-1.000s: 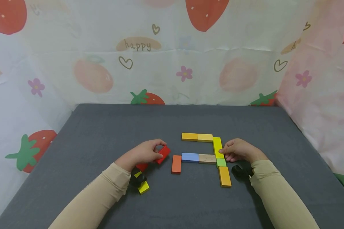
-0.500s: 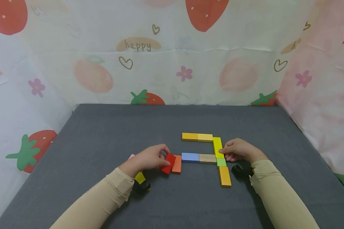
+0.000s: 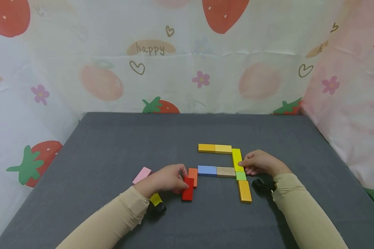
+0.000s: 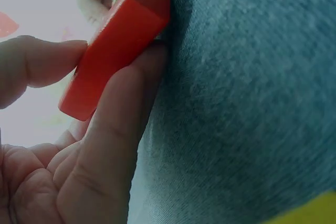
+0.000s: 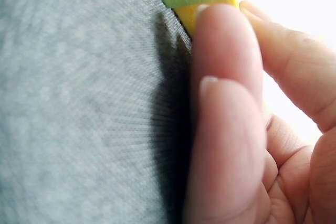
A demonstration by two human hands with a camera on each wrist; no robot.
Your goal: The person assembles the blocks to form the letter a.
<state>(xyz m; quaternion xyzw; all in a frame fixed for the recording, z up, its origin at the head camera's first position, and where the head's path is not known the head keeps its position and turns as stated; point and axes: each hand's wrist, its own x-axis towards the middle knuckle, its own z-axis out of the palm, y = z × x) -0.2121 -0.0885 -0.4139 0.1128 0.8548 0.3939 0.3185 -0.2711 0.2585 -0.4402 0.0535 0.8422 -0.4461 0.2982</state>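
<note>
"What is the nearer hand doing?"

"A left hand point(image 3: 171, 178) is pinching a red block point(image 3: 188, 192) low over the bench point(image 3: 127, 138), fingers closing on its far half, presumably leaving the near end free for placing."

"And the other?"

"Farther out, a right hand point(image 3: 261, 162) is bending its fingers and touching a bright yellow block point(image 3: 237, 157) at its outer edge, apparently steadying it (whether it is gripping, I cannot tell)."

"Anything in the way?"

"An orange-red block point(image 3: 194, 174) is sitting just beyond the red one, limiting room there. A pink block point(image 3: 142, 174) is lying beside the left wrist. Blue point(image 3: 207, 170) and wooden point(image 3: 225, 172) blocks are running end to end farther on; a printed cloth point(image 3: 174, 79) is hanging behind."
</note>
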